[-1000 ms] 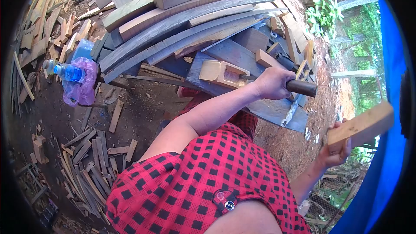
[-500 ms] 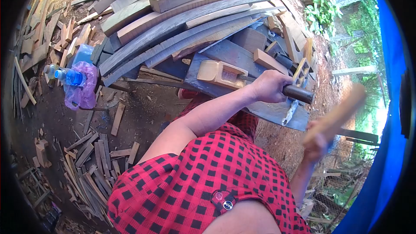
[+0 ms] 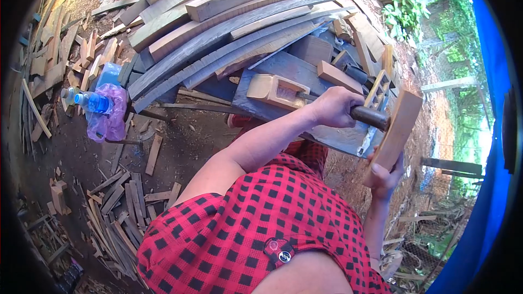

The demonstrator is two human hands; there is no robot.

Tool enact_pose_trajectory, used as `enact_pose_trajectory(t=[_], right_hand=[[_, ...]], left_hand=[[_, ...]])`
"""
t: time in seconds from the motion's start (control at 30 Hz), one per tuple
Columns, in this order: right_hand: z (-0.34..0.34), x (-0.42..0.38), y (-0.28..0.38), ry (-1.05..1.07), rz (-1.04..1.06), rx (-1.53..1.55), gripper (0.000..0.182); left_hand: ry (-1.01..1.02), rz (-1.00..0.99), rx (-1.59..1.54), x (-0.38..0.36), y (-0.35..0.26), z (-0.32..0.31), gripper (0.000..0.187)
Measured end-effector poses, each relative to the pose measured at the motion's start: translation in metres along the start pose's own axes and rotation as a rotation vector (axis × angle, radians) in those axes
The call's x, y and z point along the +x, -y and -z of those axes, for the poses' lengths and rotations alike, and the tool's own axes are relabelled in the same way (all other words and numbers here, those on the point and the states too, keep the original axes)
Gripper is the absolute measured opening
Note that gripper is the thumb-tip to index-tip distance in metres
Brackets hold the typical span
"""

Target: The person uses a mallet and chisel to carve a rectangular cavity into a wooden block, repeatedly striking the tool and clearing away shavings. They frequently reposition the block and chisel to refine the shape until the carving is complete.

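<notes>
A purple bag [image 3: 109, 114] on the ground holds a water bottle [image 3: 90, 100]. Your left hand [image 3: 333, 106] is clamped around the chisel [image 3: 357, 113], its long axis pointing into the mortised block [image 3: 275, 91] on the workbench [image 3: 338, 136]. Your right hand [image 3: 384, 177] grips the wooden mallet [image 3: 396, 128], its face against the chisel's butt.

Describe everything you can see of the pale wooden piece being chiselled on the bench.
The pale wooden piece is a light, freshly cut block with rounded ends and a rectangular recess cut into its top. It lies flat on a grey weathered board, below stacked curved planks. The chisel, gripped by the left hand, runs its metal shank into the recess. The right hand holds a wooden mallet at the chisel's handle end.
</notes>
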State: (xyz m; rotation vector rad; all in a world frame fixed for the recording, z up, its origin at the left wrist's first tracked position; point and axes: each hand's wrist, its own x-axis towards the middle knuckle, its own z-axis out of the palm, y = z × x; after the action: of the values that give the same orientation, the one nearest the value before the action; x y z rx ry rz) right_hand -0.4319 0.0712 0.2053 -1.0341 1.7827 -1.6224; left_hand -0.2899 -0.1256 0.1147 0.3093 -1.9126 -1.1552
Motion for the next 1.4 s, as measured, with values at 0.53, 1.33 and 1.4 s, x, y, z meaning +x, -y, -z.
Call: enact_pose_trajectory(t=[0.53, 1.33, 1.4], right_hand=[[-0.018, 0.021, -0.139, 0.001, -0.308, -0.002, 0.081], [-0.03, 0.011, -0.158, 0.019, 0.029, -0.732, 0.094], [-0.03, 0.011, -0.155, 0.022, 0.018, -0.733, 0.095]], left_hand=[[-1.029, 0.134, -0.555, -0.005, 0.011, 0.097, 0.011], [-0.692, 0.164, -0.426, -0.014, -0.012, 0.045, 0.019], [-0.702, 0.145, -0.42, -0.008, -0.006, 0.044, 0.02]])
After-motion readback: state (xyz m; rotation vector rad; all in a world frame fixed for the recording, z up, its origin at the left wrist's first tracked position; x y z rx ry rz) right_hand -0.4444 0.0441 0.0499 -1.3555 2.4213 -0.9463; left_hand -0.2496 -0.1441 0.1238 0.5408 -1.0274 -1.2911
